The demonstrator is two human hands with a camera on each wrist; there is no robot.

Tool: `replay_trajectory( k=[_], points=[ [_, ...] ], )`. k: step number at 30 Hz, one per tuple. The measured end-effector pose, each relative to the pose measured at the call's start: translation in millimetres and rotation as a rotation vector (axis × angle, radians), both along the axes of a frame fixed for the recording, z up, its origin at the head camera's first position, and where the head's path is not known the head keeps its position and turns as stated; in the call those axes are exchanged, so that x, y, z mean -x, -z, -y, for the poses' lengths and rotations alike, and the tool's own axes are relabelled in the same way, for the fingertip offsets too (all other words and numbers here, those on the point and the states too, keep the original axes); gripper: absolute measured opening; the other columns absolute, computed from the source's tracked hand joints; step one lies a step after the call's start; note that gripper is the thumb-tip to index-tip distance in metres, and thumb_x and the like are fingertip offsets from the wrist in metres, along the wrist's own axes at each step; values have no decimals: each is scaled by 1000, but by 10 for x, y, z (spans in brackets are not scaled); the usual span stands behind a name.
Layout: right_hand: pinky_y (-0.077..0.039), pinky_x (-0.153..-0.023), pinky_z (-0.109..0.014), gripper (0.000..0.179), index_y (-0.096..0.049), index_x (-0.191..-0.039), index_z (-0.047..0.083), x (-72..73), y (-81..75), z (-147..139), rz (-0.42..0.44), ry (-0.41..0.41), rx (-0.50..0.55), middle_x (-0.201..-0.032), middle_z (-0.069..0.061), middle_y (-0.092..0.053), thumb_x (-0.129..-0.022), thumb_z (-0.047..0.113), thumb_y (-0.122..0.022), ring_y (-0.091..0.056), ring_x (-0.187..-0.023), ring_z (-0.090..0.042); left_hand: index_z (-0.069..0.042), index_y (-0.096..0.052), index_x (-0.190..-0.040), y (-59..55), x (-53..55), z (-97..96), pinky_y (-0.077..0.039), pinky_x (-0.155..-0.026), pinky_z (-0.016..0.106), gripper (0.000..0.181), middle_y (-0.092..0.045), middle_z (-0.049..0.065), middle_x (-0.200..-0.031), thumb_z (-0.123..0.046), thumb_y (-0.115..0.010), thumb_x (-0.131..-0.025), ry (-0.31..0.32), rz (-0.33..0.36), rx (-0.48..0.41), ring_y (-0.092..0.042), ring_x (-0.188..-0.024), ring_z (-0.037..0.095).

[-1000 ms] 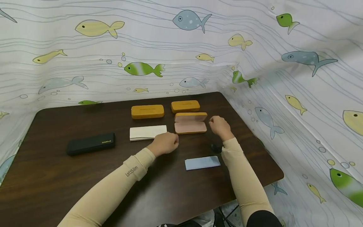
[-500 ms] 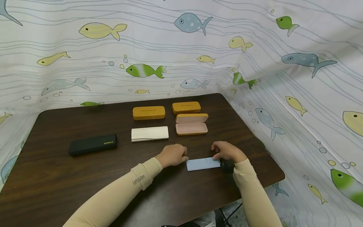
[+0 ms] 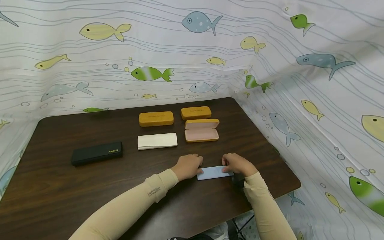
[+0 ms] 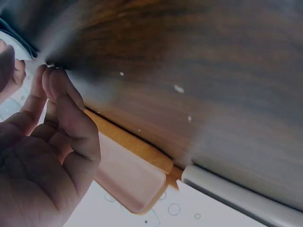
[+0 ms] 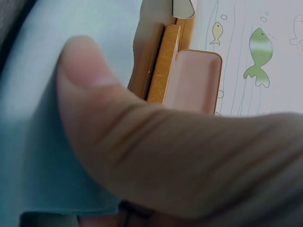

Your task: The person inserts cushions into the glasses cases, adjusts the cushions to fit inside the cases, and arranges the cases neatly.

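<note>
A light blue folded cloth (image 3: 212,173) lies near the front right of the brown table. My right hand (image 3: 238,164) pinches its right part; in the right wrist view the thumb (image 5: 94,71) presses on the blue surface and a bit of finger shows below. My left hand (image 3: 189,166) is at the cloth's left end, the thumb overlapping its corner in the head view. In the left wrist view the left fingertips (image 4: 54,78) are bunched close to the cloth's edge (image 4: 19,40); I cannot tell whether they grip it.
Behind the hands stands an open yellow glasses case (image 3: 202,130) with pink lining. Two closed yellow cases (image 3: 156,119) are at the back. A white folded item (image 3: 157,141) and a black case (image 3: 97,153) lie to the left. A fish-print curtain (image 3: 168,50) borders the table (image 3: 60,193).
The right hand has come back from beside the open case to the blue cloth and now pinches it. The left hand has moved from the white item to the cloth's left end.
</note>
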State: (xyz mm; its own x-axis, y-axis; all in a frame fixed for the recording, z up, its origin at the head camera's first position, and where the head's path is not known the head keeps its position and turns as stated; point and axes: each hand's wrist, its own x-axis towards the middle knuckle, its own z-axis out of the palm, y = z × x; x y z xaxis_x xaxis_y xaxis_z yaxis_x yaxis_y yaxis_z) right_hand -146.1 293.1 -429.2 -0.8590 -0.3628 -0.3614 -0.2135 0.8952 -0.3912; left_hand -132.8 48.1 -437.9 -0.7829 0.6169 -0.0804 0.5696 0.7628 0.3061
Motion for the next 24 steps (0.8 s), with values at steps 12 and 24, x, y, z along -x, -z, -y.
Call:
replay_trajectory(
  k=[12,24],
  points=[
    [-40,-61,-29,20,-60,-81,9,2,-19,-95,-12,-91,96,-75,1,-51,-91,13,-76,-47,-67,-14,-17,-61,-82,18,75,-20,-45,-57,30,22,-54,-4,-83,-28,-77,-92,19,141,-8,-53,-71,10],
    [-49,-77,-33,6,-67,-96,9,47,-32,-161,-24,-142,258,-93,2,-65,-96,13,-71,-54,-82,-13,-12,-58,-83,-22,244,199,-42,-60,27,19,-57,-2,-76,-14,-73,-94,46,387,-265,-50,-65,12]
  ],
)
